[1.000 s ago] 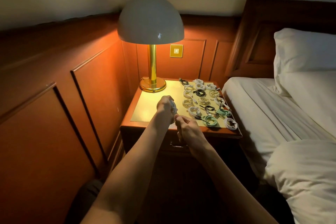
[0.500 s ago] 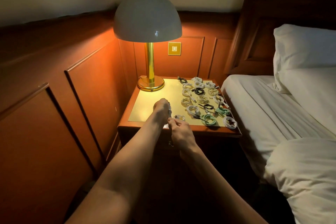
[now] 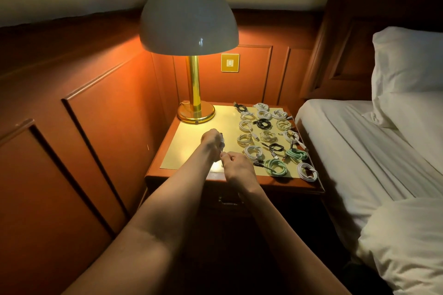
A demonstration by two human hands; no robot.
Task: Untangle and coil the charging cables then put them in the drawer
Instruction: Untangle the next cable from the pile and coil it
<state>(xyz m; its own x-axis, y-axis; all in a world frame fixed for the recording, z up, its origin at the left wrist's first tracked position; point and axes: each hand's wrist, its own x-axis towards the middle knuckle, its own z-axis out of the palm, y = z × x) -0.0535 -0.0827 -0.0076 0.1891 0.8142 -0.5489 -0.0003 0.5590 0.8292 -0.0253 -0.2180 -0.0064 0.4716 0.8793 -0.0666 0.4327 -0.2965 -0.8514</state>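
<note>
My left hand [image 3: 212, 140] grips a small white cable coil [image 3: 222, 142] above the nightstand [image 3: 167, 141], near its front middle. Just to the right and nearer, my right hand [image 3: 236, 165] pinches the loose end of that same cable. Several coiled cables lie in rows on the right half of the top: white ones [image 3: 253, 151], black ones [image 3: 263, 123] and two mint-green ones [image 3: 275, 167]. The drawer [image 3: 227, 201] under the top is shut, its handle showing between my forearms.
A brass lamp [image 3: 195, 110] with a white dome shade stands at the nightstand's back left. Wood panelling runs along the left and back walls. A bed [image 3: 374, 151] with white sheets and a pillow lies close on the right.
Both hands stayed together on the white cable and shifted slightly lower toward the nightstand's front edge. The view tilted a little. The laid-out coils did not move.
</note>
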